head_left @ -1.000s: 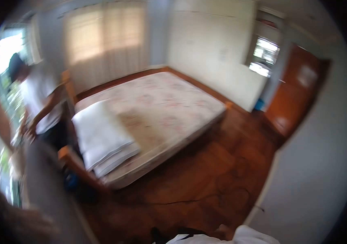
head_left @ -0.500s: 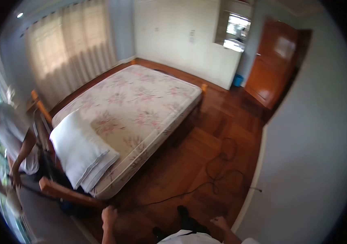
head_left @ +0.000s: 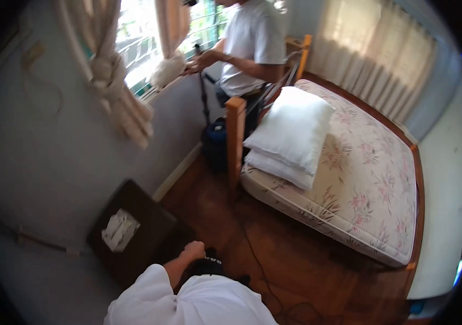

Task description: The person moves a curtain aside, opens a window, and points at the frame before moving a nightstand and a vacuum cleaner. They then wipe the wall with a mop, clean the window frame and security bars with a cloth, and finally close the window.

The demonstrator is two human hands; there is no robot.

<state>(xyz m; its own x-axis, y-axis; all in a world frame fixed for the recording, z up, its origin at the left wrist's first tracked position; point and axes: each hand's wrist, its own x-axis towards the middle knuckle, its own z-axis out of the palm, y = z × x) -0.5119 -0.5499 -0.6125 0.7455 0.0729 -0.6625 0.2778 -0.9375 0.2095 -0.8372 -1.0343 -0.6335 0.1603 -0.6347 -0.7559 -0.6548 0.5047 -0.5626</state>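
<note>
My left hand (head_left: 194, 250) is held low in front of my body, its fingers curled in and nothing visible in them. It is nearest to a dark cabinet or table (head_left: 144, 208) with crumpled white papers (head_left: 120, 231) on top. My right hand is out of view. Across the room, a person (head_left: 250, 46) in a white shirt stands by the window, hands around a dark upright tube (head_left: 204, 95). White pillows (head_left: 290, 127) lie stacked on the floral mattress (head_left: 369, 179).
A wooden bedpost (head_left: 235, 135) rises at the near corner of the bed. A dark cord (head_left: 252, 249) runs over the wooden floor (head_left: 209, 195). Beside the bedpost stands a dark blue and black object (head_left: 216, 143). Knotted curtains (head_left: 117, 92) hang at the window.
My view has swung left, bringing the window, knotted curtains and dark cabinet into sight. My right hand has left view. The other person is now more upright, with hands raised near the windowsill.
</note>
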